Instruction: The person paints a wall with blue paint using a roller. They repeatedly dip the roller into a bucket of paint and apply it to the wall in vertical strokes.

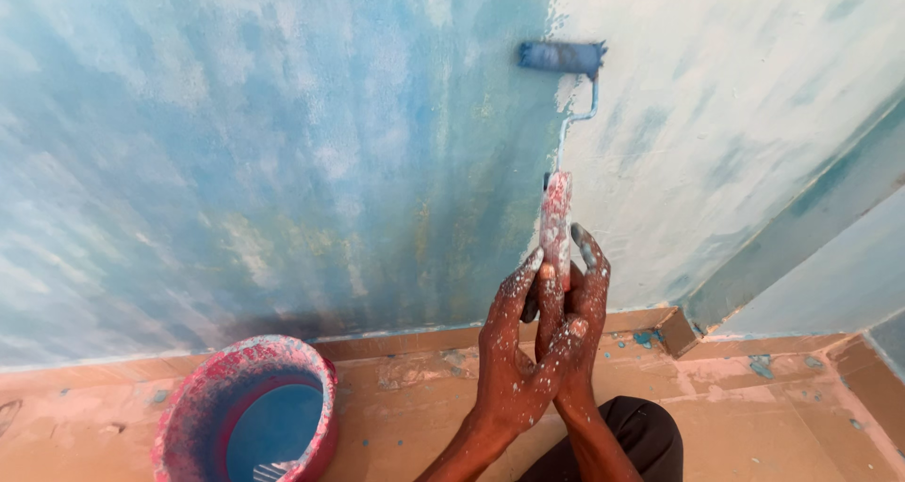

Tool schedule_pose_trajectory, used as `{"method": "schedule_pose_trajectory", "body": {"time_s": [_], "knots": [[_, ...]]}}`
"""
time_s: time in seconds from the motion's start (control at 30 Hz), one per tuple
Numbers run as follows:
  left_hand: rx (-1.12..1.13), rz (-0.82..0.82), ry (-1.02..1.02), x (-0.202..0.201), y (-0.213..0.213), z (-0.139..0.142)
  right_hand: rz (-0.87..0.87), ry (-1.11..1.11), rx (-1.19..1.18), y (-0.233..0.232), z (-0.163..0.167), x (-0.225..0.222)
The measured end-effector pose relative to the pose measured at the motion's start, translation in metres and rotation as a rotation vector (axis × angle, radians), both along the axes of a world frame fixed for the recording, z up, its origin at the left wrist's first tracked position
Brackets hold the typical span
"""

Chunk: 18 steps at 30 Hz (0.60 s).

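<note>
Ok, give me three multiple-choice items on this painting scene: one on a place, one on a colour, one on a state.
1. Where does the bucket stand?
A. On the floor, lower left of the hands
B. Hung on the wall
C. Right of the hands

2. What colour is the paint in the bucket?
A. Yellow
B. Blue
C. Black

3. How is the roller handle held?
A. By one hand only
B. Lying loose on the floor
C. Clasped between both hands

Answers:
1. A, since it sits on the floor below the wall.
2. B, matching the blue on the roller.
3. C, since the left hand and right hand close their paint-flecked fingers round it.
</note>
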<state>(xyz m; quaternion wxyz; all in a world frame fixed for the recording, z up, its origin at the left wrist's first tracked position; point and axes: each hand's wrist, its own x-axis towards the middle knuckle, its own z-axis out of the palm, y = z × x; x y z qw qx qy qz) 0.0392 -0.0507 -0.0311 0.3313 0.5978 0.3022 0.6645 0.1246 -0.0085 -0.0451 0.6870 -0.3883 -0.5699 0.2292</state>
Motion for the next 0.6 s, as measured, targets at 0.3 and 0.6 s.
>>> {"method": "schedule_pose_trajectory", "body": {"time_s": [0.3, 0.6], "knots": [[-0.068, 0.084, 0.011, 0.007, -0.029, -0.034, 0.015, 0.223, -0.168, -0.042, -0.046, -0.014], [0.005, -0.047, 0.031, 0.003, -0.005, 0.023, -0.047, 0.029, 0.073, -0.004, 0.011, 0.007]]}}
